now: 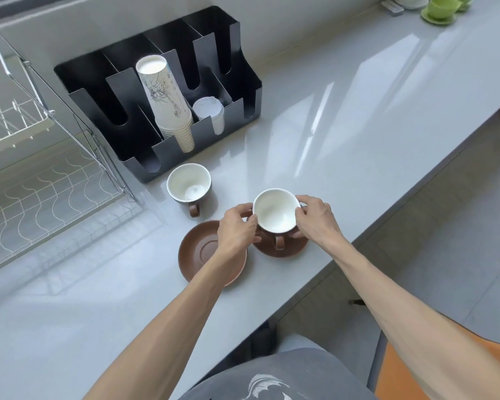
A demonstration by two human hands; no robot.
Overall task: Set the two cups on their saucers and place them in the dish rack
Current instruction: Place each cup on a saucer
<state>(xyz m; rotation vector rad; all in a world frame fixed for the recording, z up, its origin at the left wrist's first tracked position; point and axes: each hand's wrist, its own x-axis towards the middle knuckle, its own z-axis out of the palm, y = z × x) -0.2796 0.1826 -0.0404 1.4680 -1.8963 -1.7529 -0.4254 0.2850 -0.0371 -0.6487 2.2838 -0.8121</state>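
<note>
Wire made up the dish rack (35,180), which stood at the left edge of the table (358,116), its lower shelf bare. Just right of it, against the table's back edge, sat a black organizer (162,90) holding a tall stack of paper cups (168,102) and a shorter stack of white lids (211,114) in neighbouring compartments. In front of the organizer, near the middle of the table, the first cup (188,183) stood upright on the bare surface, white inside, dark outside, its brown handle turned toward the table's front edge. Just in front of it and slightly to its right lay the empty saucer (205,255), brown, partly covered by the left forearm. The left hand (237,229) had its grip closed on the left side of the second cup (276,210), fingertips at the rim. That cup stood upright over the second saucer (283,245), which sat near the table's front edge, just right of the empty saucer; whether the cup's base touched the saucer could not be told. The right hand (315,217) had its grip clamped on the cup's right side. At the far right corner of the table sat green cups on green saucers (442,10).
</note>
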